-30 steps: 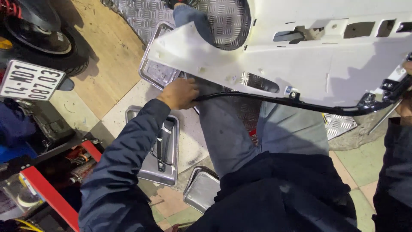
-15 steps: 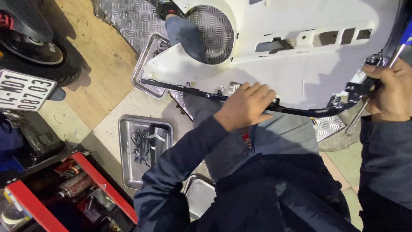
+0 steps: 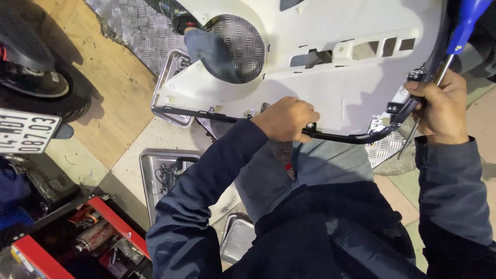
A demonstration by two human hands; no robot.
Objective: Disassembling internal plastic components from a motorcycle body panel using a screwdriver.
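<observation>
A large white plastic body panel [image 3: 330,77] lies across my lap, with a round hole and several rectangular slots. A black metal trim bar [image 3: 341,137] runs along its lower edge. My left hand [image 3: 285,119] grips the middle of that bar. My right hand [image 3: 438,107] holds the bar's right end together with a blue-handled screwdriver [image 3: 462,31], whose shaft points down through my fist.
Metal trays [image 3: 165,173] with small parts sit on the floor to my left, another [image 3: 235,240] by my knee. A red tool cart [image 3: 98,237] stands at lower left. A scooter's rear wheel [image 3: 41,93] and number plate are at far left. Chequered metal plate [image 3: 134,31] covers the floor ahead.
My left hand moved right along the panel's edge and took hold of the black bar's middle. My right hand came into view at the bar's right end with the screwdriver.
</observation>
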